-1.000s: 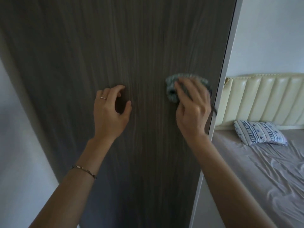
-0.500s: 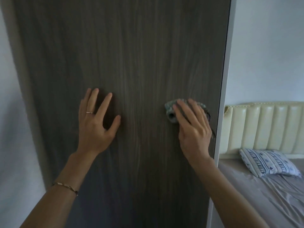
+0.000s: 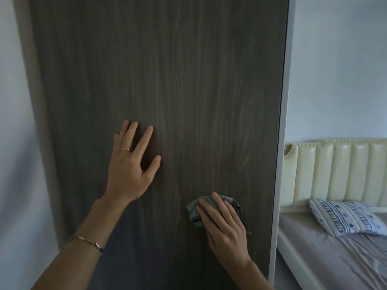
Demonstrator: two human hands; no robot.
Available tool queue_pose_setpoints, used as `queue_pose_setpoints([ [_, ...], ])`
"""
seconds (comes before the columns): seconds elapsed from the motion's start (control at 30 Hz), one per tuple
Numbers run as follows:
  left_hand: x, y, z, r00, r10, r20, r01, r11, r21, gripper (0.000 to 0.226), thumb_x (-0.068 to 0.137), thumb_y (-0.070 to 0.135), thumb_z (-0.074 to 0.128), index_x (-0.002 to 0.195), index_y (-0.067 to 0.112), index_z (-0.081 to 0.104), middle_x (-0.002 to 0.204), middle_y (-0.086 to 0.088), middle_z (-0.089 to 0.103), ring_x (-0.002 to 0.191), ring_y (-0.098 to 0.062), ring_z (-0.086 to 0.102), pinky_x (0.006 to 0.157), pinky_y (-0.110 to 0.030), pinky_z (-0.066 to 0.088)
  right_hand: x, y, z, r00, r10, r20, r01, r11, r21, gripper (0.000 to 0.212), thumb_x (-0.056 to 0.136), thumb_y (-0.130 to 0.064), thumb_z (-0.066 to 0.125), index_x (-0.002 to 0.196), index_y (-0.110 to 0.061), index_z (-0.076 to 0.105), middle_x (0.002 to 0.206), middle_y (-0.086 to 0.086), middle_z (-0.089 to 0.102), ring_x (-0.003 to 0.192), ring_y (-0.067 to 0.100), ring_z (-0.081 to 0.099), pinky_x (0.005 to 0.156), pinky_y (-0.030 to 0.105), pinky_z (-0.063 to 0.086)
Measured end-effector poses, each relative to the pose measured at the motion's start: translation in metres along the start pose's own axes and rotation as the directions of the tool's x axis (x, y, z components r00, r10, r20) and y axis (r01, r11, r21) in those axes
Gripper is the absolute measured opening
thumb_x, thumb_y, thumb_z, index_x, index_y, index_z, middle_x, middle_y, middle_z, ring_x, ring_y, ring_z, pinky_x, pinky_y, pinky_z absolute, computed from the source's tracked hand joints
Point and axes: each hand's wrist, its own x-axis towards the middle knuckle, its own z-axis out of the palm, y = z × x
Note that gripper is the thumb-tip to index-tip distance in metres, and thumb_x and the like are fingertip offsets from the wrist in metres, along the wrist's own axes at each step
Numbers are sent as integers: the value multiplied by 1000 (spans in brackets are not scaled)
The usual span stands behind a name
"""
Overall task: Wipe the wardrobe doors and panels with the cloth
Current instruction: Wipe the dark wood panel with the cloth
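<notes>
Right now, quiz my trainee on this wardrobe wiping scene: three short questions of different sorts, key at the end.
1. True or false: the left hand holds the cloth.
2. Multiple choice: where does the right hand press the cloth? A) on the pillow B) on the dark wardrobe panel, near its right edge C) on the cream headboard
3. Fill in: the left hand lies flat on the panel with its fingers ____.

Key: 1 false, the right hand has it. 2 B. 3 spread.
</notes>
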Motion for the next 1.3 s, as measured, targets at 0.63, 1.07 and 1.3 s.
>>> queue_pose_setpoints([
  [0.63, 1, -1, 4, 1000, -9, -24, 9, 1000, 0, 70, 96, 45, 53, 159, 18, 40, 169, -14, 24, 161, -30, 8, 130, -51, 10, 65, -16, 4, 997, 60, -48, -56, 996, 73, 48, 94, -4, 61, 141, -13, 61, 155, -1, 50, 156, 25, 24, 120, 49, 35],
  [1.07, 0, -9, 0, 1000, 19, 2, -19, 999, 38, 69, 99, 47, 53, 161, 24, 36, 171, -5, 21, 162, -22, 5, 131, -43, 6, 263, 94, -73, 879, 273, -390, -277, 960, 46, 46, 98, -4, 46, 140, -10, 62, 151, 2, 55, 153, 35, 30, 127, 48, 23],
  [1.3, -1, -8, 6, 999, 23, -44, -22, 1000, 8, 69, 98, 42, 54, 161, 20, 37, 171, -10, 20, 162, -27, 6, 130, -53, 9, 79, 30, -14, 922, 285, -262, -267, 958, 103, 48, 99, -6, 55, 147, -11, 53, 158, 6, 45, 156, 31, 22, 129, 48, 16],
])
